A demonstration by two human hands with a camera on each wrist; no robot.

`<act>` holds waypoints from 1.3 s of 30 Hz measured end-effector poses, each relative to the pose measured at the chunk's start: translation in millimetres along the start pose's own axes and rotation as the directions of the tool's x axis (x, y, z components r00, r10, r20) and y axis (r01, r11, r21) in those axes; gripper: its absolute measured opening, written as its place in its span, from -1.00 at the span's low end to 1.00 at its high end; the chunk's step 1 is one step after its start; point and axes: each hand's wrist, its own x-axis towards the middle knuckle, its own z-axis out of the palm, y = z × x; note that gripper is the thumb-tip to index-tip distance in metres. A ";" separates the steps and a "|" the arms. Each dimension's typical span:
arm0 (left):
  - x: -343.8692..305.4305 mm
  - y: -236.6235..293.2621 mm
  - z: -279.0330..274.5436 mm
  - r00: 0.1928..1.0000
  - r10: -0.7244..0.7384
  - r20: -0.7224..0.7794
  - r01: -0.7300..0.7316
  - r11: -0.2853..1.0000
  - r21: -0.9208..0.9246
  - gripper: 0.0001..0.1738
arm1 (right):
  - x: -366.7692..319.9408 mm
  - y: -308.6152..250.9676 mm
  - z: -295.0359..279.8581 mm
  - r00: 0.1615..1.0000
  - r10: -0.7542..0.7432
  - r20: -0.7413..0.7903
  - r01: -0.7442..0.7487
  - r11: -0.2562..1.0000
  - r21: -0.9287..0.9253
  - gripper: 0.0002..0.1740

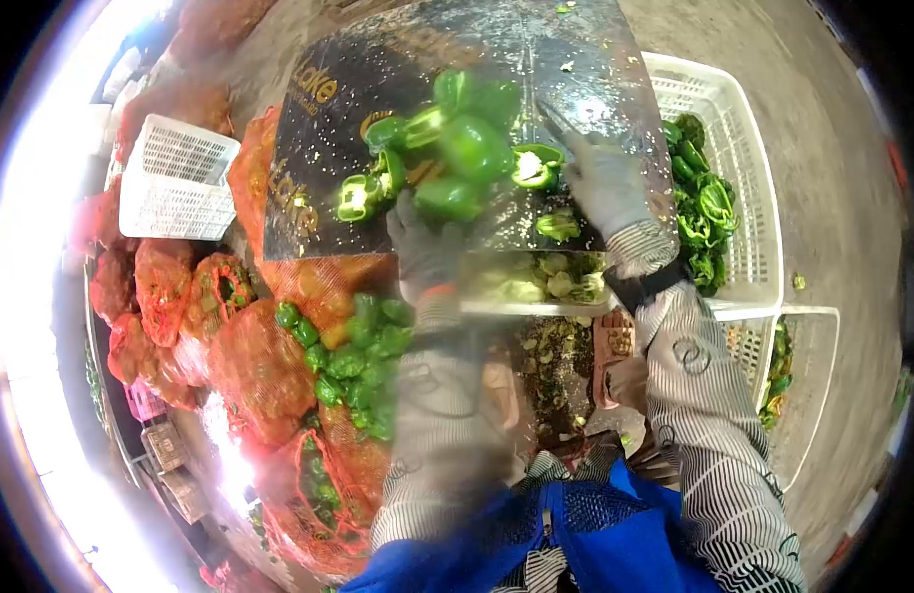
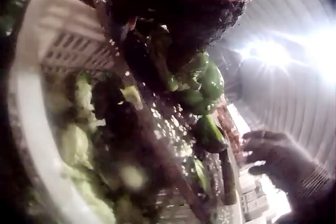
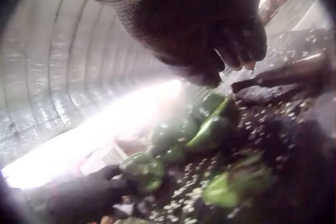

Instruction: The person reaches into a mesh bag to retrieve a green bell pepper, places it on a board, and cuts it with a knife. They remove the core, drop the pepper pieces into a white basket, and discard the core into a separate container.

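Note:
My gloved left hand [image 1: 422,247] is at the near edge of the black board [image 1: 319,212], fingertips right at the green bell peppers [image 1: 477,148]. Cut pepper halves [image 1: 358,200] lie just beyond its fingers. My gloved right hand [image 1: 610,188] hovers at the board's right side with loosely bent fingers, holding nothing. Close by its fingertips a knife [image 3: 283,74] lies on the board among scattered seeds. A halved pepper [image 1: 536,168] with a pale core and a smaller pepper piece [image 1: 558,226] sit left of that hand. In the left wrist view, the left hand's fingers are mostly dark.
A white crate [image 1: 758,198] with green peppers stands at the right. Pale cores fill a white bin [image 1: 536,309] below the board's near edge. Red mesh sacks [image 1: 259,366] and loose whole peppers [image 1: 353,361] crowd the left. Another white basket [image 1: 177,178] stands at the far left.

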 end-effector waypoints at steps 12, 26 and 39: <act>10.2 -5.4 -20.6 0.827 0.380 0.415 -0.472 0.869 0.145 -0.40 | -38.1 -66.1 90.3 0.880 -0.279 -0.385 0.459 0.711 0.533 -0.29; -44.9 10.0 -58.6 0.676 0.584 0.449 0.648 -0.181 -0.740 -0.23 | -28.3 37.8 34.3 0.990 0.058 0.126 -0.104 0.913 0.394 -0.23; -125.6 63.2 -72.0 0.752 0.654 0.079 -0.250 0.394 -0.884 -0.11 | -165.1 -55.5 -74.0 0.917 -0.374 -0.139 0.289 0.381 0.878 -0.64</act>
